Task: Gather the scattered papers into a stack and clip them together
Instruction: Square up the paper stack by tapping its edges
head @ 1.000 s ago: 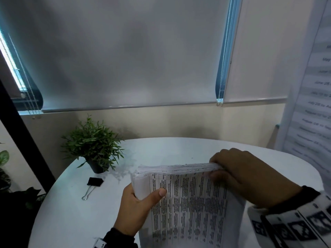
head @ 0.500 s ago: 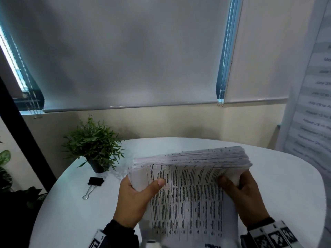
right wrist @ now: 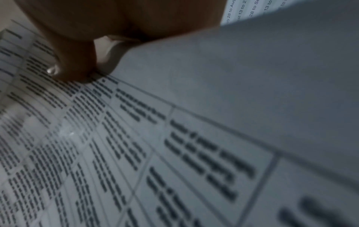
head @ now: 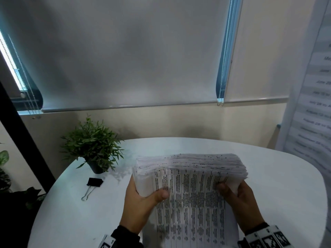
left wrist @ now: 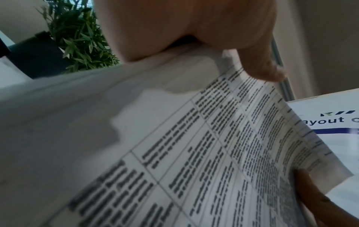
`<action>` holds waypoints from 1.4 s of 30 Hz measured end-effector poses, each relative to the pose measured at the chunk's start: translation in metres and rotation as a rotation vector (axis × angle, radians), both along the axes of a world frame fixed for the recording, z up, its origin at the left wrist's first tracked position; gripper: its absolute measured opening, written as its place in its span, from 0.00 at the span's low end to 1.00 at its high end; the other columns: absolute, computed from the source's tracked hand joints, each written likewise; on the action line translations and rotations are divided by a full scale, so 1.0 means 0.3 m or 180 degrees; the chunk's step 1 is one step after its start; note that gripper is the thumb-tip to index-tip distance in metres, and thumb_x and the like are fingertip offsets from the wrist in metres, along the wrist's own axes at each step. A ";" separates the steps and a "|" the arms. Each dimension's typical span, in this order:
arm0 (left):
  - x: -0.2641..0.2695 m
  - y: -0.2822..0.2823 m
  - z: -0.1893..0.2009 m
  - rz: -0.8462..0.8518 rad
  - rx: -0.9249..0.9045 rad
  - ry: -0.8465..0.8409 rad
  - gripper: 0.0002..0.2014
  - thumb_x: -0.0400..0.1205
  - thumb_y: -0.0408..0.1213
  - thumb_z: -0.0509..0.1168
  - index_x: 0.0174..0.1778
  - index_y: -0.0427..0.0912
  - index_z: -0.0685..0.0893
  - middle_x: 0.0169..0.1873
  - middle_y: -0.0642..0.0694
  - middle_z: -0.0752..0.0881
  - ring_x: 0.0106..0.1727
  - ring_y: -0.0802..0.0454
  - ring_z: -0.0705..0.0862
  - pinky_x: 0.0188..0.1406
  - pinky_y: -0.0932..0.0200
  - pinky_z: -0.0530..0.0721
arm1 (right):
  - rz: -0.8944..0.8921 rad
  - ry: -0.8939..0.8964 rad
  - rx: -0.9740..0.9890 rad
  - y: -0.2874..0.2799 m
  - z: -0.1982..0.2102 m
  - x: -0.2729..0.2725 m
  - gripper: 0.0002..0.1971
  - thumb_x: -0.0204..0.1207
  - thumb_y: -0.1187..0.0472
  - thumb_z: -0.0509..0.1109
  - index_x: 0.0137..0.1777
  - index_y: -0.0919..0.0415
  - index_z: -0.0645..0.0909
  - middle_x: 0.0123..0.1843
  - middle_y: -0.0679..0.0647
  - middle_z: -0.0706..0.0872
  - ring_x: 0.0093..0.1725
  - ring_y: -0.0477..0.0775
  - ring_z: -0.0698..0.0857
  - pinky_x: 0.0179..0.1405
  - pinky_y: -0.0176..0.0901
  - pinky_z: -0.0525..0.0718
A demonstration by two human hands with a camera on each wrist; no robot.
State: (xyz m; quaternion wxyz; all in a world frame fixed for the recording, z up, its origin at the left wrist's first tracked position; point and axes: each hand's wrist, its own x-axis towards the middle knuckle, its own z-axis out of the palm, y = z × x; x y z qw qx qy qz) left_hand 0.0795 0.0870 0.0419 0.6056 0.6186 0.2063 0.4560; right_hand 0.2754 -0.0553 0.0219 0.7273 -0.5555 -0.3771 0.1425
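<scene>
A thick stack of printed papers (head: pixel 189 190) stands nearly upright above the white table (head: pixel 268 176), its uneven top edge fanned out. My left hand (head: pixel 143 203) grips its left side, thumb pressed on the front page. My right hand (head: pixel 240 201) grips the right side, thumb on the front sheet. The same printed sheets (left wrist: pixel 213 153) fill the left wrist view under my left thumb (left wrist: pixel 260 67). In the right wrist view the sheets (right wrist: pixel 136 153) lie under my right thumb (right wrist: pixel 75 61). A black binder clip (head: pixel 94 183) lies on the table left of the stack.
A small potted green plant (head: pixel 93 147) stands at the table's back left, just behind the clip. A printed banner (head: pixel 315 108) hangs at the right. Window blinds and a wall rise behind the round table.
My right hand came off the stack's top edge and took hold of its right side. The stack's top fanned out and rose slightly; the left hand kept its grip.
</scene>
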 end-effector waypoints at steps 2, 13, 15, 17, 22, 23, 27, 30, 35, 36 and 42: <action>0.001 -0.007 -0.003 0.0087 -0.0103 -0.0121 0.53 0.46 0.65 0.81 0.63 0.37 0.77 0.46 0.45 0.90 0.46 0.52 0.90 0.40 0.65 0.86 | -0.0104 0.0015 -0.0005 0.003 0.000 -0.001 0.15 0.68 0.52 0.78 0.51 0.54 0.81 0.45 0.39 0.91 0.47 0.43 0.89 0.40 0.29 0.85; -0.022 0.015 0.047 -0.0228 -0.0243 -0.0033 0.48 0.44 0.56 0.85 0.62 0.47 0.80 0.51 0.43 0.91 0.52 0.47 0.90 0.44 0.60 0.87 | -0.0052 0.0035 -0.0144 0.000 0.013 0.002 0.48 0.35 0.26 0.80 0.55 0.54 0.81 0.48 0.47 0.91 0.47 0.42 0.89 0.43 0.34 0.87; -0.016 0.015 0.053 -0.0279 -0.0211 0.0005 0.42 0.45 0.57 0.84 0.56 0.47 0.84 0.48 0.41 0.91 0.49 0.48 0.90 0.43 0.59 0.88 | -0.0037 0.0004 -0.0158 0.004 0.027 -0.004 0.42 0.38 0.32 0.84 0.52 0.56 0.82 0.45 0.45 0.92 0.44 0.43 0.90 0.37 0.30 0.85; -0.012 0.007 0.073 -0.0212 -0.0073 0.0161 0.34 0.47 0.62 0.82 0.45 0.46 0.89 0.42 0.37 0.91 0.44 0.46 0.90 0.42 0.56 0.89 | -0.0007 -0.0021 -0.0101 0.007 0.047 -0.007 0.25 0.54 0.52 0.84 0.50 0.57 0.83 0.43 0.44 0.92 0.45 0.47 0.90 0.36 0.29 0.85; -0.017 0.016 0.100 -0.0086 0.0099 0.0002 0.23 0.53 0.53 0.81 0.42 0.48 0.91 0.41 0.39 0.92 0.41 0.48 0.91 0.40 0.57 0.89 | 0.0116 -0.0056 0.0154 0.013 0.104 -0.012 0.21 0.57 0.68 0.80 0.52 0.63 0.82 0.43 0.47 0.92 0.43 0.45 0.90 0.37 0.31 0.86; -0.018 0.018 0.089 -0.0116 0.0122 0.0061 0.27 0.51 0.55 0.82 0.42 0.46 0.91 0.41 0.39 0.92 0.42 0.47 0.91 0.40 0.57 0.89 | 0.0186 0.0033 0.0134 0.015 0.090 -0.009 0.28 0.53 0.58 0.85 0.54 0.64 0.81 0.45 0.49 0.92 0.45 0.47 0.90 0.38 0.34 0.87; -0.011 -0.001 0.046 -0.0038 -0.0001 0.0225 0.22 0.52 0.54 0.80 0.38 0.47 0.90 0.33 0.45 0.91 0.34 0.54 0.88 0.34 0.64 0.86 | 0.0149 0.0015 -0.0308 0.011 0.031 0.002 0.43 0.43 0.37 0.85 0.59 0.57 0.79 0.52 0.49 0.91 0.53 0.54 0.89 0.45 0.37 0.87; -0.006 -0.002 0.042 -0.0034 -0.0006 0.0210 0.19 0.54 0.51 0.78 0.38 0.47 0.90 0.31 0.44 0.90 0.33 0.54 0.87 0.34 0.64 0.86 | 0.0289 -0.0110 -0.0309 -0.007 0.079 -0.004 0.45 0.46 0.33 0.83 0.63 0.53 0.76 0.56 0.43 0.89 0.57 0.46 0.87 0.48 0.33 0.84; -0.003 -0.014 0.050 0.0071 -0.0058 0.0173 0.19 0.53 0.52 0.78 0.34 0.45 0.90 0.28 0.45 0.88 0.31 0.55 0.87 0.31 0.66 0.84 | -0.1231 -0.2209 -0.0280 -0.058 0.358 -0.113 0.44 0.70 0.27 0.57 0.80 0.54 0.58 0.78 0.44 0.65 0.78 0.43 0.64 0.76 0.43 0.62; -0.001 -0.018 0.053 0.0063 -0.0043 0.0168 0.17 0.54 0.51 0.78 0.34 0.48 0.90 0.29 0.46 0.89 0.32 0.55 0.87 0.31 0.66 0.84 | -0.1353 -0.2741 -0.0308 -0.047 0.412 -0.151 0.41 0.75 0.31 0.54 0.81 0.57 0.57 0.80 0.48 0.63 0.80 0.48 0.60 0.78 0.46 0.58; 0.003 -0.032 0.070 0.0006 -0.0093 0.0071 0.17 0.57 0.45 0.79 0.41 0.44 0.92 0.38 0.41 0.92 0.39 0.47 0.91 0.33 0.63 0.85 | -0.0148 -0.4491 -0.2244 0.058 0.421 -0.269 0.40 0.80 0.34 0.50 0.81 0.64 0.57 0.81 0.59 0.66 0.81 0.56 0.63 0.80 0.52 0.48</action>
